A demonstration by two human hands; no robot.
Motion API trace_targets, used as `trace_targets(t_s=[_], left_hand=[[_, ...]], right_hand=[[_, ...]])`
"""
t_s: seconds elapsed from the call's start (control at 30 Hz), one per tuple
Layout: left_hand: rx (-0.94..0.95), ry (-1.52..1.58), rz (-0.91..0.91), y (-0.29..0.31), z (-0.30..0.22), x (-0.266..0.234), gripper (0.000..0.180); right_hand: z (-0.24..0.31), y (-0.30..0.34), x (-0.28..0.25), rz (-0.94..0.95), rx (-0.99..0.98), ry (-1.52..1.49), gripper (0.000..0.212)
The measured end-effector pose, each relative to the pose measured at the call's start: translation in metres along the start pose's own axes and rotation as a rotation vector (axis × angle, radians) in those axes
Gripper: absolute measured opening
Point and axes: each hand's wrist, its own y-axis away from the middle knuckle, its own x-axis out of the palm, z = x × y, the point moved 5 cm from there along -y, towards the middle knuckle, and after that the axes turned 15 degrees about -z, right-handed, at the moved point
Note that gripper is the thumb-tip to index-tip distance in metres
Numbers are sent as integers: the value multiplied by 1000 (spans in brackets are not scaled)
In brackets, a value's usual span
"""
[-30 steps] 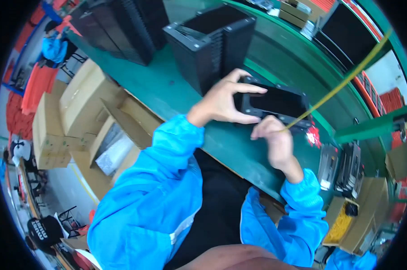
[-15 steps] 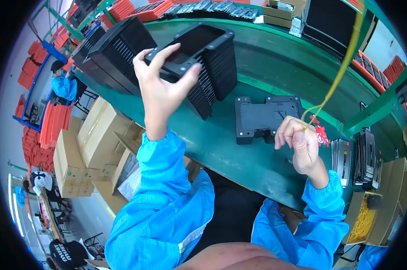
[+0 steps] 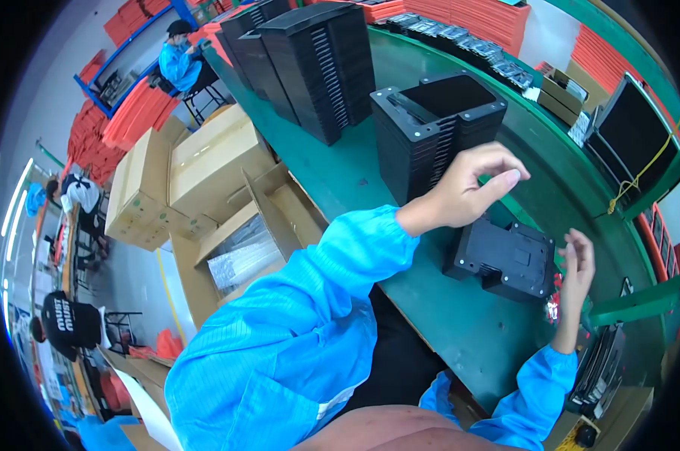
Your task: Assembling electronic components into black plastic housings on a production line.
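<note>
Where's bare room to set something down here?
The green bench top is mostly bare between the low black plastic block and its near edge, and between the tall black ridged stack and the shorter black ridged stack. It's crowded around the block, with the left hand, right hand and small red pieces.

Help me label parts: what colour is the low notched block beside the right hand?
The notched block is black; the head view shows it best.

Cartons (image 3: pixel 220 154) stand left of the bench (image 3: pixel 471 338) holding a low stack (image 3: pixel 501 252) before a tower (image 3: pixel 409 150).
</note>
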Motion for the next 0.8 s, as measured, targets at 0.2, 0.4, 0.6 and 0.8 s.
trace_targets(t_s=[0.2, 0.4, 0.6, 0.8], left_hand=[[-443, 66, 67, 62, 111, -2, 57], [-271, -2, 218, 47, 126, 24, 55], [-820, 297, 176, 46, 160, 15, 59], [-902, 264, 278, 52, 165, 28, 58]], right_hand=[[-22, 15, 37, 132, 286, -614, 46], [-112, -1, 4, -103, 233, -371, 41], [-64, -9, 29, -50, -22, -126, 43], [-71, 2, 19, -29, 257, -348, 45]])
